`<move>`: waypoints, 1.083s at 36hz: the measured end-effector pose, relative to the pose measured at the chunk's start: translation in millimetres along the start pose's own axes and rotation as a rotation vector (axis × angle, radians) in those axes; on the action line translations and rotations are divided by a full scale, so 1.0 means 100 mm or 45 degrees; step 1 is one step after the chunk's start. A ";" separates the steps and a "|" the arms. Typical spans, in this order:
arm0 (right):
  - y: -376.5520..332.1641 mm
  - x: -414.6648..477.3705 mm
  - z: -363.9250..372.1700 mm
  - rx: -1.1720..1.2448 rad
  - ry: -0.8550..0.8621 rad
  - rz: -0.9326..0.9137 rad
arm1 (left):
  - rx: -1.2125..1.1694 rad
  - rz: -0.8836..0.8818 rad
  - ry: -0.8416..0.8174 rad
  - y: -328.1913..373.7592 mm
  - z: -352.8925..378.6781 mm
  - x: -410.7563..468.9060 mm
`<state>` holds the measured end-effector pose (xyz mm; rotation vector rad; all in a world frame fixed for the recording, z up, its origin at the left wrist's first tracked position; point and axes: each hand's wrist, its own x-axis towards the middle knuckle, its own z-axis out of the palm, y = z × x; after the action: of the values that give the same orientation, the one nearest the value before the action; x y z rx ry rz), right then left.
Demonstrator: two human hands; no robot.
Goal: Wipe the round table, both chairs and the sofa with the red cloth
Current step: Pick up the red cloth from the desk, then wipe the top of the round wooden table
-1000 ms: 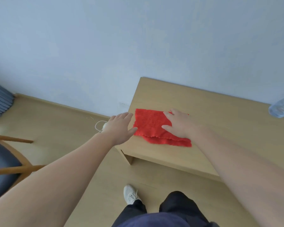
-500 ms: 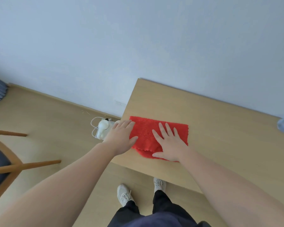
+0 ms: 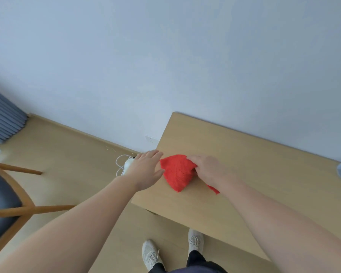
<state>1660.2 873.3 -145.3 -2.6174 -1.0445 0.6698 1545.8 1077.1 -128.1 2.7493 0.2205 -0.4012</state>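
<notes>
- The red cloth (image 3: 177, 172) lies bunched near the left end of a light wooden desk (image 3: 244, 164), partly hidden under the right forearm.
- The right hand (image 3: 207, 168) grasps it, fingers curled into the folds.
- The left hand (image 3: 146, 168) lies flat just beside it, fingers straight.
- A white adapter (image 3: 128, 164) on the floor is half hidden behind that hand.
- A chair (image 3: 6, 194) is cut off at the left edge.

Soft, even daylight fills the room; its source is out of view, and nothing glares. The wall (image 3: 165, 56) above the bench (image 3: 254, 164) grades from grey-blue at the top to paler white near the bench's far-left corner. Shadows are faint: a dim band on the floor (image 3: 67, 164) under the bench's near edge. The red cloth (image 3: 176, 172), left hand (image 3: 146, 170) and right hand (image 3: 207, 170) look slightly smeared. Left of the bench the chair (image 3: 6, 194) is soft and bent by wide-angle stretch, and the forearms (image 3: 77, 233) swell below it.
</notes>
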 end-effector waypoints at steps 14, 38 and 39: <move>-1.31 0.13 -0.81 0.305 0.241 -0.585 | -0.232 -0.069 0.291 -0.35 -1.02 -0.51; -3.12 -0.19 -0.43 0.139 -0.100 -1.501 | -0.631 -1.075 1.143 -0.04 -0.75 -3.10; -3.20 -0.27 -0.37 0.130 -0.130 -1.536 | -0.663 -1.108 1.167 0.00 -0.71 -3.24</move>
<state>1473.9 1081.3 18.2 -1.4022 -2.1627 0.4869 1256.6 1070.7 33.9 1.9814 1.4995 0.6681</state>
